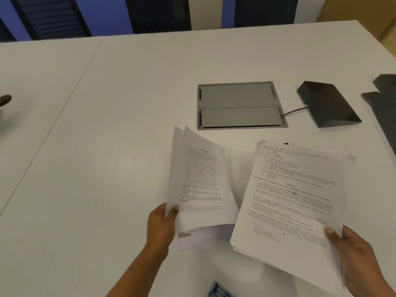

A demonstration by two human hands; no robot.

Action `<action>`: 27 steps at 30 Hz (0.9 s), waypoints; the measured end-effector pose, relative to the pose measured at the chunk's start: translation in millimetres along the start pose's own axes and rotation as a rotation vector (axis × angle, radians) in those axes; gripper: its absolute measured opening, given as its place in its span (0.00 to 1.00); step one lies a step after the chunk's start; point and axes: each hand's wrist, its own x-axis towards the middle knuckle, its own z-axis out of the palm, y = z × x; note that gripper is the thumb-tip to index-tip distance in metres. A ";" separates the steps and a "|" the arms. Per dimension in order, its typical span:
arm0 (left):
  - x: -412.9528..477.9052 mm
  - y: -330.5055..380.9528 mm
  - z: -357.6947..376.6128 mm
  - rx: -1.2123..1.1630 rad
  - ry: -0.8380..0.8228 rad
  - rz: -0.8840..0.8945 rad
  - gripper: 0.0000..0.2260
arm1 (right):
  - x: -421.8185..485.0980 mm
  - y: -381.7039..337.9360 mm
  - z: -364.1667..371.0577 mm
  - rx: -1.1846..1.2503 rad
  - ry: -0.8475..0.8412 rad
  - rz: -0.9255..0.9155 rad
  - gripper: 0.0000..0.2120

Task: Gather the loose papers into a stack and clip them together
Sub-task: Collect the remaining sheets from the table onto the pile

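Observation:
My left hand (164, 224) pinches the lower left corner of a few printed sheets (200, 179), lifted and curling above the white table (107, 125). My right hand (355, 256) grips the lower right corner of a thicker stack of printed papers (293, 202), tilted to the right. The two bundles are held side by side, nearly touching at their inner edges. A small dark object, maybe a binder clip (286, 144), peeks out just behind the stack's top edge.
A grey cable hatch (241, 105) is set into the table beyond the papers. A black wedge-shaped device (327, 103) with a cable lies to its right, and dark flat items (383, 97) sit at the right edge. Something blue (218, 289) shows at the bottom edge.

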 end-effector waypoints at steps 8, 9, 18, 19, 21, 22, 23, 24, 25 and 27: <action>-44.9 52.4 -32.2 -0.166 -0.052 0.071 0.07 | 7.9 -0.3 11.0 -0.010 0.003 -0.040 0.10; -51.7 58.7 -28.9 -0.170 -0.089 0.087 0.08 | 9.5 -1.4 17.3 -0.013 -0.005 -0.062 0.09; -87.7 80.6 14.4 -0.111 -0.323 0.133 0.14 | -11.6 -42.9 82.7 -0.044 -0.259 -0.092 0.08; -86.5 78.2 16.7 -0.094 -0.317 0.130 0.14 | -13.6 -45.9 87.3 -0.037 -0.275 -0.094 0.09; -81.6 71.2 19.1 -0.040 -0.316 0.117 0.13 | -18.0 -50.8 94.0 -0.040 -0.310 -0.090 0.10; -78.5 68.5 19.2 0.010 -0.314 0.133 0.12 | -19.3 -52.4 96.0 -0.046 -0.322 -0.085 0.10; -74.7 66.4 18.8 0.069 -0.303 0.172 0.11 | -20.8 -54.1 97.5 -0.050 -0.331 -0.081 0.11; -70.7 65.6 18.9 0.136 -0.288 0.219 0.10 | -21.2 -54.8 98.5 -0.052 -0.341 -0.078 0.11; -66.8 66.1 18.2 0.194 -0.266 0.261 0.11 | -20.8 -54.9 99.2 -0.052 -0.346 -0.077 0.11; -63.3 70.6 16.4 0.199 -0.237 0.255 0.22 | -19.8 -55.9 100.5 -0.050 -0.357 -0.076 0.11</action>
